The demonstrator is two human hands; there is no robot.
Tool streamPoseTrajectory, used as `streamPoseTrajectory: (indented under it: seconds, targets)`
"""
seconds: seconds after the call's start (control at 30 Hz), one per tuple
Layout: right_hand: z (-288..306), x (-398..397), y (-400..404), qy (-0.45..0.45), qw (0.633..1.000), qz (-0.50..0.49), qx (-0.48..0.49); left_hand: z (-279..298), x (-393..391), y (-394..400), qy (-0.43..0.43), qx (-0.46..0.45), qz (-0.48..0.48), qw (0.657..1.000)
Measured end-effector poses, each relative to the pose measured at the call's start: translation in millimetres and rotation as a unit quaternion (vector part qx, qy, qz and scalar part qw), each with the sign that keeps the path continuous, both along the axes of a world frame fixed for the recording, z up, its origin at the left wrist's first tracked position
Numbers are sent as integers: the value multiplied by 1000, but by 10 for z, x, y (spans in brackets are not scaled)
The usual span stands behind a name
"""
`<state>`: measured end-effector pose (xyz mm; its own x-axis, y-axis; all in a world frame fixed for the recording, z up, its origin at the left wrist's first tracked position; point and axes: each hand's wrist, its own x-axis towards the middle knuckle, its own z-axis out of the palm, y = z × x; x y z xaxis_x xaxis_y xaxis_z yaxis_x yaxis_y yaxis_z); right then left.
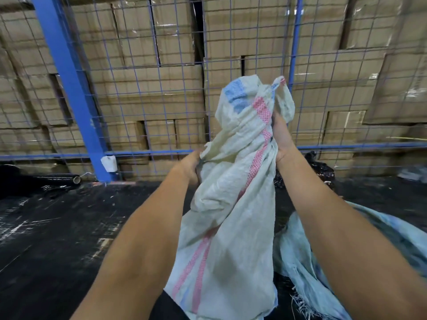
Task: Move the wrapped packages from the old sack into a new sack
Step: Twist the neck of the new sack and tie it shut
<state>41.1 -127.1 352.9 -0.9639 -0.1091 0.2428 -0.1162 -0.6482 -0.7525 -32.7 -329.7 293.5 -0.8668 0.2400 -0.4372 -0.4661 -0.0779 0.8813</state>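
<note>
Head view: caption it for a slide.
Both hands hold up a white sack before caged boxes; a blue sack lies below.

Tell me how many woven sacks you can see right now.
2. A white sack with pink stripes is held up between the left hand and right hand. A pale blue sack lies lower right, under the right forearm. Others may be out of view.
</note>
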Motion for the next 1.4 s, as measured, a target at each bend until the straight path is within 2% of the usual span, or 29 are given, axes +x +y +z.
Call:
streamPoseTrajectory:
  seconds: [0.03,0.1,0.17,0.2,0.3,0.37,0.43,0.53,0.57,0.63,0.7,0.73,0.77,0.83,0.87,0.9,0.97,1.03,1.07,1.1,1.2,1.27,1.33,1.4]
  targets:
    - [-43,1,39,-5,1000,11,5,11,-32,91,-1,23,-5,1000]
    - [-70,19,120,-19,1000,13,-2,189,-123,266,101,-12,-4,995]
    - [-70,30,219,-31,999,4,21,521,-95,352,246,-61,30,967]
    - [-49,17,258,-31,999,-4,32,739,-8,372,304,-52,38,951]
    - [-7,-106,277,-44,995,-68,54,1258,161,357,431,-70,51,898]
    - [24,-186,217,-37,993,-85,72,1475,233,387,456,-45,33,888]
    - [85,-184,114,-23,993,-80,81,1579,370,447,436,-9,-8,900]
    - [109,-171,2,-8,991,-33,132,1596,456,464,437,-18,-30,899]
    - [91,-181,-21,-2,986,-35,165,1564,413,435,452,-33,-5,891]
    - [90,-256,-47,7,973,-89,213,1509,310,342,504,-111,88,852]
    - [116,-333,-54,-9,964,-187,191,1406,259,217,512,-215,190,810]
    - [135,-367,-52,-25,957,-229,175,1356,305,183,488,-267,199,807]
    - [147,-399,-59,-36,954,-251,161,1300,350,167,450,-319,159,819]
    - [155,-446,-93,-39,951,-264,155,1193,475,151,354,-383,1,853]
    - [160,-465,-117,-35,948,-272,159,1149,501,135,347,-385,-32,855]
    - [161,-466,-142,-26,946,-281,159,1145,513,108,360,-366,-23,858]
    - [152,-480,-156,8,941,-307,145,1296,458,34,384,-257,77,883]
    - [170,-454,-167,28,935,-326,139,1626,462,-35,358,-47,155,920]
    - [187,-446,-182,30,932,-328,151,1769,478,-64,361,42,142,921]
    - [216,-437,-207,32,931,-324,166,1844,464,-98,375,73,97,919]
    - [328,-378,-255,35,940,-282,189,1649,410,-199,384,-34,-111,916]
    - [384,-337,-311,37,940,-257,221,1292,377,-196,377,-120,-164,903]
    - [444,-258,-403,34,950,-206,231,994,441,-31,402,-143,-111,898]
    - [493,-206,-474,40,971,-117,204,831,409,105,424,-102,23,899]
